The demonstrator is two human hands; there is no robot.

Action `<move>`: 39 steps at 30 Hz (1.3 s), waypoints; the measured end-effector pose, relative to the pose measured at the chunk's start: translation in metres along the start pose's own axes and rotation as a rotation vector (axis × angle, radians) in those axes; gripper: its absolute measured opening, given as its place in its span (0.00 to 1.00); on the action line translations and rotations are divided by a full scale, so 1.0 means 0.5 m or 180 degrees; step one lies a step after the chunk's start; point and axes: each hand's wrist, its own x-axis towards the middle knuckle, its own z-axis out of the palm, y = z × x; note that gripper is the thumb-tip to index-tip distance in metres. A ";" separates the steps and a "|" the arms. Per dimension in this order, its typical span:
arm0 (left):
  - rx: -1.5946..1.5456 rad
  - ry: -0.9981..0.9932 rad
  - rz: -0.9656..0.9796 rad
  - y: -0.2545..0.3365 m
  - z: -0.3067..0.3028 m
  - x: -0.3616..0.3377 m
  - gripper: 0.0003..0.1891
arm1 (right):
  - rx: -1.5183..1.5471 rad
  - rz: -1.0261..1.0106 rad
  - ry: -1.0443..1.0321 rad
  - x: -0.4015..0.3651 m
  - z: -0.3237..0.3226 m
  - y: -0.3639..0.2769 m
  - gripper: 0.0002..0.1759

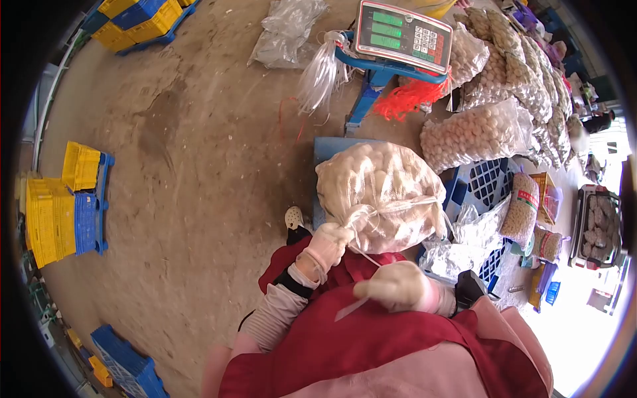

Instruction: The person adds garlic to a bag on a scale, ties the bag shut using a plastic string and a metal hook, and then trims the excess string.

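A large clear plastic bag full of pale round items sits on the blue scale platform. My left hand, in a pale glove, is closed on the gathered neck of the bag at its near left edge. My right hand, gloved too, is closed on a thin white strip whose loose end hangs over the red apron. The strip runs between the two hands at the bag's neck. The fingertips of my right hand are slightly blurred.
The scale's display stands beyond the bag, with white strips and red strips hanging from it. Filled bags lie at the right, near a blue pallet. Yellow crates are stacked at the left.
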 end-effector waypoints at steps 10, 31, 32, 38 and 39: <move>0.1893 0.1459 0.1253 -0.024 0.017 -0.008 0.18 | 0.3901 0.4213 0.0326 -0.043 0.039 0.094 0.11; 0.2049 0.1995 0.1429 -0.030 0.028 -0.024 0.17 | 0.3280 0.4197 -0.0339 -0.031 0.046 0.151 0.11; 0.2113 0.2065 0.1468 -0.031 0.030 -0.025 0.17 | 0.3206 0.4185 -0.0506 -0.027 0.044 0.159 0.10; 0.2458 0.2197 0.1595 -0.044 0.039 -0.034 0.17 | 0.0596 0.2558 -0.0677 -0.015 0.051 0.195 0.10; 0.2443 0.2210 0.1596 -0.044 0.040 -0.035 0.17 | 0.0172 0.2368 -0.0658 -0.007 0.053 0.193 0.11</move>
